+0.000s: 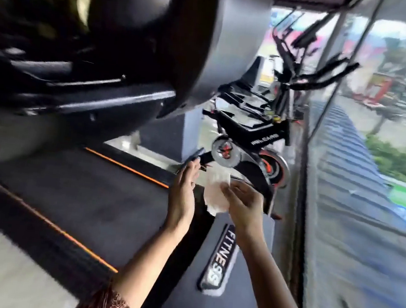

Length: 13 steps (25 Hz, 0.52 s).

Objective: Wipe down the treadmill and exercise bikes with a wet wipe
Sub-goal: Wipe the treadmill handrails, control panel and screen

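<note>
You're pinching wet wipe (214, 193) w/ right hand (244, 204), fingers closing on it. Left hand (183, 194) hovering open at wipe's 9 o'clock. Exercise bike (248, 144) sitting at 12 o'clock; treadmill (217, 264) lying under hands.

Daylight from window (392, 99) at right; heavy motion blur, edges warped.

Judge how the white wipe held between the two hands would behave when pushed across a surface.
The wet wipe hangs crumpled from the right hand, so it is probably floppy and light. It would likely bunch up when pushed unless pressed flat. Wetness cannot be seen.
</note>
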{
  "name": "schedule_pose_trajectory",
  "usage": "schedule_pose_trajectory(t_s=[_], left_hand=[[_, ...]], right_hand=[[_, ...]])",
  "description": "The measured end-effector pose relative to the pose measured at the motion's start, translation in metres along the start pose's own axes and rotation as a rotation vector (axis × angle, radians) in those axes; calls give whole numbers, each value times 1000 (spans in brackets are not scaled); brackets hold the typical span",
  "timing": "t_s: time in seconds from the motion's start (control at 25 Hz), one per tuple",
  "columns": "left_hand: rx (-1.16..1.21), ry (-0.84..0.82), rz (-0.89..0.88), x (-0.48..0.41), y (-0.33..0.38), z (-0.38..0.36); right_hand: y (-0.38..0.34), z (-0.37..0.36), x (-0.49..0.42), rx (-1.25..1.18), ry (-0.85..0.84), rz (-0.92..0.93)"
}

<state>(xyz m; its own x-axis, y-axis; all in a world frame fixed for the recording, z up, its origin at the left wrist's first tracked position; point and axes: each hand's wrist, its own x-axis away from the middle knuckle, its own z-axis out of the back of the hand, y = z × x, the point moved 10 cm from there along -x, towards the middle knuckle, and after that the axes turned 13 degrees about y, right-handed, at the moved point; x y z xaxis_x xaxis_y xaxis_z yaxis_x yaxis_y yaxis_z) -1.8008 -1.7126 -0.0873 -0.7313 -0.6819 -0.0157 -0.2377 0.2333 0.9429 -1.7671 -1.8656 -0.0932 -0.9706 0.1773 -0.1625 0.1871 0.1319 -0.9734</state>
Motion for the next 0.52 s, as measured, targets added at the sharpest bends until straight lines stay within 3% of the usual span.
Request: schedule_pose_trajectory(t_s=[0.16, 0.32, 0.4, 0.52], left_hand=[[-45, 204, -127, 17, 36, 61], [-144, 362, -346, 34, 90, 116], [-212, 408, -486, 32, 122, 135], [-309, 445, -674, 23, 171, 153]], right_hand=[[-6, -39, 20, -98, -171, -34], [-16, -90, 54, -49, -343, 11], [-37, -117, 57, -38, -394, 138], [-114, -146, 53, -40, -312, 557]])
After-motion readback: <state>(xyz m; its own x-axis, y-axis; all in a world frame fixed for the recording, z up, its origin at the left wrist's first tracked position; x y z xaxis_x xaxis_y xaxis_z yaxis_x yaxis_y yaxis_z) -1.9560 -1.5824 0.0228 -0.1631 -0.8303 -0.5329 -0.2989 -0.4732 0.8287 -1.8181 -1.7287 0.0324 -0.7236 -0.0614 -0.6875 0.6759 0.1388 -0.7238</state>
